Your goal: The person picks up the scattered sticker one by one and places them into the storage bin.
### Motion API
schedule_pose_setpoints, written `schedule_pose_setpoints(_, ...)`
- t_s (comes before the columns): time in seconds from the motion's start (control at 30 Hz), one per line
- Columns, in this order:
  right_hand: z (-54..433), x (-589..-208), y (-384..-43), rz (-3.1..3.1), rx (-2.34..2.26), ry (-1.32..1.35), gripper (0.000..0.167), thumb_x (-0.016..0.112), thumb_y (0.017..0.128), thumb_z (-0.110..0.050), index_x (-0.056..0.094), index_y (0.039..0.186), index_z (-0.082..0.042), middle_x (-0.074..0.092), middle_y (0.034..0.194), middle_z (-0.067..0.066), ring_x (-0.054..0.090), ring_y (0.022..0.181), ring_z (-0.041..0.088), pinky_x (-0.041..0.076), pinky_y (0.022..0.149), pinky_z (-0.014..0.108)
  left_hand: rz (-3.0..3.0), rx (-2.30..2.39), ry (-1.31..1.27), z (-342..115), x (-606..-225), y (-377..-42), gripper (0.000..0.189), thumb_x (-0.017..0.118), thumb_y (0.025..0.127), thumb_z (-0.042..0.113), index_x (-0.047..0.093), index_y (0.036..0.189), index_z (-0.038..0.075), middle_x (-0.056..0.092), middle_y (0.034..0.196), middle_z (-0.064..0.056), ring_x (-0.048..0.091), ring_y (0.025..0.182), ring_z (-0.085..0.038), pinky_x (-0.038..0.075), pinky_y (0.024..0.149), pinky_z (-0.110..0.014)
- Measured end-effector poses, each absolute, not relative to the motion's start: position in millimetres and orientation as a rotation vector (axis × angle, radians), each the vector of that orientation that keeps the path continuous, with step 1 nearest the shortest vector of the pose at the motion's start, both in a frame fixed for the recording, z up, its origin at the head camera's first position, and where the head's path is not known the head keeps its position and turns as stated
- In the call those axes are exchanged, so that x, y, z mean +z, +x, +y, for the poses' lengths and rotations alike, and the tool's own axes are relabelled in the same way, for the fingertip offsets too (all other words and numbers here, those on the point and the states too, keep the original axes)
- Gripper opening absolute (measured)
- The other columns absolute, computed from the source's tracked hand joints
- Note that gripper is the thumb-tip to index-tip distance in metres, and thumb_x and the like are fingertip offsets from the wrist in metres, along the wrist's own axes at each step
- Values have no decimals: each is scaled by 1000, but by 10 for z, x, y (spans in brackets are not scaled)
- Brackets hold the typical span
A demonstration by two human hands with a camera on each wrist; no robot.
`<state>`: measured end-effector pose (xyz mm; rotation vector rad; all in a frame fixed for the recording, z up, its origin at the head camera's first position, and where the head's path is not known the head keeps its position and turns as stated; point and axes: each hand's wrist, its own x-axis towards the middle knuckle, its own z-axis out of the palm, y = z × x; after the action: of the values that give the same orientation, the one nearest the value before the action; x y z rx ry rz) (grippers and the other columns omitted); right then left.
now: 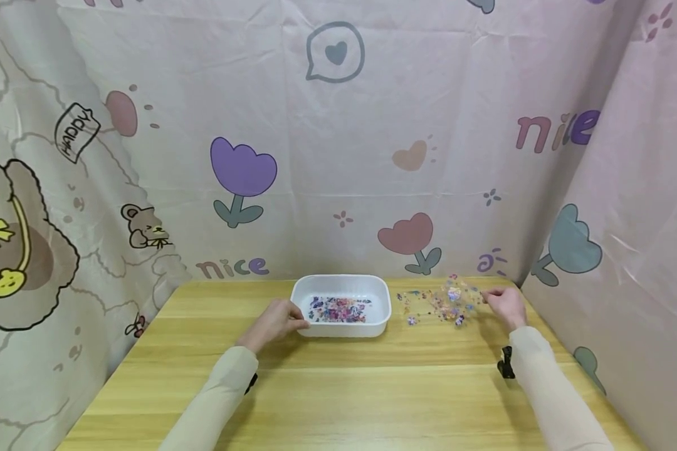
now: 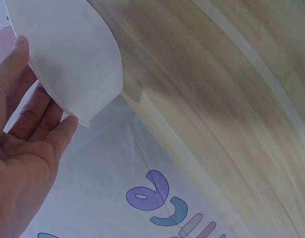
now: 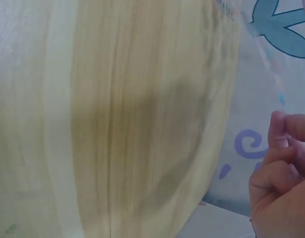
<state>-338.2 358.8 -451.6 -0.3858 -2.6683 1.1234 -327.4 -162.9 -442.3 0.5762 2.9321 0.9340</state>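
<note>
A white rectangular plastic basin (image 1: 344,331) stands on the table near the back edge. Colourful flower-patterned pieces (image 1: 338,310) lie on its bottom. My left hand (image 1: 276,322) holds the basin's left rim; in the left wrist view the thumb and fingers (image 2: 69,130) are on either side of the basin wall (image 2: 78,59). To the right, a clear sheet with small coloured flower stickers (image 1: 454,293) is partly lifted off the tabletop. My right hand (image 1: 506,305) pinches its right edge between thumb and forefinger. In the right wrist view the sheet (image 3: 277,74) is faint and see-through.
The wooden table (image 1: 338,401) extends in front of both hands. A patterned curtain (image 1: 327,156) hangs right behind the table's back edge, with more cloth along the left and right sides. Each wrist wears a small black device (image 1: 506,363).
</note>
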Motion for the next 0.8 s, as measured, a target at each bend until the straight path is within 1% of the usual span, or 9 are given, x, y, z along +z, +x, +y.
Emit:
schedule_pose_setpoints(0.1,3590,-4517,-3399,-2634,1217,-357,35,56,98,-22,66,116,6,68,112,25,58,107,39,46,87,49,2932,936,564,-1628,-4421,-3278,10,79,81,20,77,81,10,74,78,-1,57,69,-10,47,61,-21)
schedule_pose_setpoints(0.2,3589,-4520,-3418,-2616,1276,-342,36,56,99,-22,64,120,6,67,114,25,57,110,39,44,93,52,2941,927,576,-1631,-4422,-3285,10,79,81,19,77,80,10,74,78,-1,57,70,-11,48,64,-22)
schedule_pose_setpoints(0.43,3538,-4507,-3480,-2616,1279,-266,39,56,100,-27,64,122,4,69,115,23,57,113,38,44,94,49,2943,921,605,-1649,-4421,-3285,10,79,82,20,77,79,10,74,77,0,55,67,-10,46,60,-22)
schedule_pose_setpoints(0.57,3477,-4487,-3514,-2600,1340,-225,41,56,100,-29,63,125,3,67,119,23,56,116,38,44,96,49,2948,912,606,-1650,-4416,-3269,10,79,82,20,77,80,11,74,78,0,55,68,-10,45,60,-21)
schedule_pose_setpoints(0.67,3425,-4466,-3536,-2599,1364,-218,45,55,101,-32,60,128,2,63,124,24,54,117,38,46,93,45,2954,895,602,-1640,-4411,-3261,10,79,82,21,77,81,11,74,78,1,55,68,-10,45,60,-20)
schedule_pose_setpoints(0.73,3387,-4449,-3551,-2600,1369,-215,45,53,101,-33,59,129,2,62,126,24,55,115,36,47,88,39,2952,893,599,-1635,-4405,-3258,10,79,82,20,77,82,11,73,79,1,54,68,-10,44,59,-20)
schedule_pose_setpoints(0.8,3347,-4435,-3568,-2605,1361,-196,46,52,102,-33,58,130,2,62,126,24,57,110,32,47,82,31,2949,896,593,-1630,-4398,-3258,10,79,82,20,77,82,11,73,78,0,55,67,-10,44,58,-20)
